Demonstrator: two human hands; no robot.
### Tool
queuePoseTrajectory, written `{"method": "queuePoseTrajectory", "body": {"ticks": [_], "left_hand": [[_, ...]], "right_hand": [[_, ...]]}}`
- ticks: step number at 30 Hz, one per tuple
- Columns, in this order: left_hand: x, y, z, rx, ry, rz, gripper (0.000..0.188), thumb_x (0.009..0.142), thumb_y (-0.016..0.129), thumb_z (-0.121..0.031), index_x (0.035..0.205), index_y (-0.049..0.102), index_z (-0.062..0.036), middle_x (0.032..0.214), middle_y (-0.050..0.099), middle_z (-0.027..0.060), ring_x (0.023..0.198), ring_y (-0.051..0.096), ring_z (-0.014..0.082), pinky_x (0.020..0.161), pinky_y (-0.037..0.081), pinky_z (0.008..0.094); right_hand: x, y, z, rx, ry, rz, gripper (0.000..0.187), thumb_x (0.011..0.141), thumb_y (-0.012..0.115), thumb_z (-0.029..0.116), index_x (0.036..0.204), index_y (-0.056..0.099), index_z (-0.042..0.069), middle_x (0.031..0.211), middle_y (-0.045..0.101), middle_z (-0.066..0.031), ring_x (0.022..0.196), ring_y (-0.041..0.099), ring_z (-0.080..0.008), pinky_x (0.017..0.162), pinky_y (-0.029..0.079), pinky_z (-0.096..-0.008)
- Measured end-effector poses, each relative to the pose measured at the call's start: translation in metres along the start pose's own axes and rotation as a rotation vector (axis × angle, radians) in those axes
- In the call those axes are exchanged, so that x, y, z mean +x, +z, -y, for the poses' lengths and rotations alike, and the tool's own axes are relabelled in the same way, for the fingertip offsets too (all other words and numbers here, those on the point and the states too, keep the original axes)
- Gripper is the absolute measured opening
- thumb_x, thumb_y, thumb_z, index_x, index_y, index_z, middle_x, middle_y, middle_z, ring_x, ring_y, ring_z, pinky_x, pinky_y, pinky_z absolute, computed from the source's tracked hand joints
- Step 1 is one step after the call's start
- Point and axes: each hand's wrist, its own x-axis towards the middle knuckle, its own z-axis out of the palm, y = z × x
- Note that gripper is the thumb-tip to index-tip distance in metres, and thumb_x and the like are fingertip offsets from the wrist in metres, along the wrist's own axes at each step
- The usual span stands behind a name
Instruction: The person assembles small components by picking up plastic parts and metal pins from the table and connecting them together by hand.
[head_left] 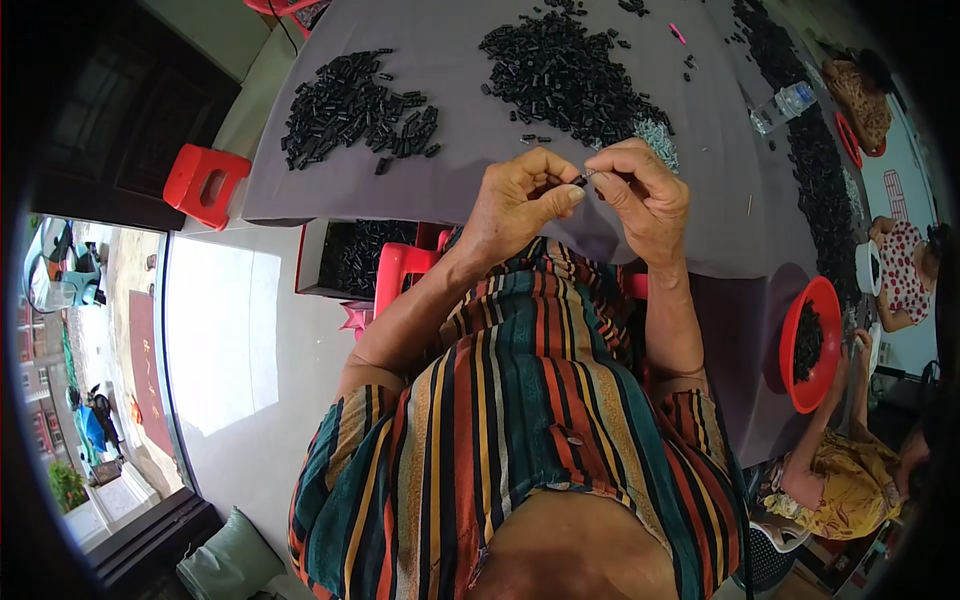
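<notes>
My left hand [522, 203] pinches a small black cylindrical piece [579, 181] between thumb and fingertips, above the near edge of the cloth-covered table [455, 185]. Against it, my right hand [645, 197] is closed in a pinch on a tiny silvery metal part, too small to name. The fingertips of both hands almost touch. Just beyond them lies a large heap of black cylindrical pieces [560, 75], with a small pile of silvery metal parts [657, 140] at its right edge. Further left is another black heap [355, 110].
A red stool [207, 186] stands at the left. Below the table edge, a box [312, 258] holds more black pieces. At the right are a clear plastic bottle [785, 106], a red basin [793, 390] of black pieces and other people seated. A pink-handled tool [678, 34] lies far off.
</notes>
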Motion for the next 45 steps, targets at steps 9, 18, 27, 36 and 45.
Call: {"method": "queuePoseTrajectory", "body": {"ticks": [9, 18, 27, 36, 45], "left_hand": [[0.001, -0.004, 0.000, -0.070, -0.069, -0.020, 0.010, 0.082, 0.062, -0.006, 0.086, 0.057, 0.0013, 0.070, 0.057, 0.0030, 0.063, 0.053, 0.0079, 0.058, 0.045, 0.0206], [0.006, -0.020, -0.020, -0.221, 0.024, -0.110, 0.009, 0.083, 0.057, -0.005, 0.089, 0.057, 0.0017, 0.074, 0.058, 0.0076, 0.066, 0.055, 0.0139, 0.065, 0.046, 0.0271], [0.002, -0.034, -0.037, -0.312, 0.173, -0.144, 0.010, 0.081, 0.062, -0.006, 0.088, 0.059, 0.0003, 0.071, 0.060, 0.0066, 0.063, 0.057, 0.0137, 0.063, 0.046, 0.0260], [0.001, -0.033, -0.040, -0.313, 0.145, -0.166, 0.011, 0.081, 0.062, -0.008, 0.087, 0.058, 0.0017, 0.070, 0.059, 0.0063, 0.062, 0.056, 0.0130, 0.062, 0.046, 0.0248], [0.002, -0.035, -0.035, -0.255, 0.065, -0.149, 0.008, 0.083, 0.058, -0.006, 0.089, 0.058, 0.0003, 0.077, 0.058, 0.0065, 0.067, 0.055, 0.0130, 0.065, 0.045, 0.0274]], "right_hand": [[0.001, 0.002, 0.007, -0.264, -0.143, 0.077, 0.012, 0.076, 0.062, -0.001, 0.087, 0.064, 0.001, 0.078, 0.060, -0.0058, 0.067, 0.056, -0.0139, 0.057, 0.045, -0.0232], [0.005, -0.018, -0.022, -0.178, 0.204, -0.148, 0.011, 0.081, 0.056, 0.000, 0.090, 0.062, 0.001, 0.078, 0.058, -0.0045, 0.067, 0.054, -0.0100, 0.059, 0.043, -0.0217], [-0.005, 0.015, -0.068, -0.481, 0.089, -0.020, 0.009, 0.077, 0.057, -0.001, 0.085, 0.059, 0.003, 0.076, 0.057, -0.0093, 0.064, 0.057, -0.0216, 0.058, 0.044, -0.0298], [0.019, 0.046, -0.106, -0.752, -0.018, 0.149, 0.011, 0.079, 0.055, 0.005, 0.090, 0.055, 0.003, 0.084, 0.051, -0.0124, 0.078, 0.056, -0.0318, 0.066, 0.046, -0.0393], [0.025, 0.037, -0.101, -0.597, 0.182, 0.186, 0.012, 0.080, 0.056, 0.004, 0.091, 0.053, 0.000, 0.081, 0.051, -0.0140, 0.071, 0.057, -0.0249, 0.063, 0.048, -0.0347]]}}
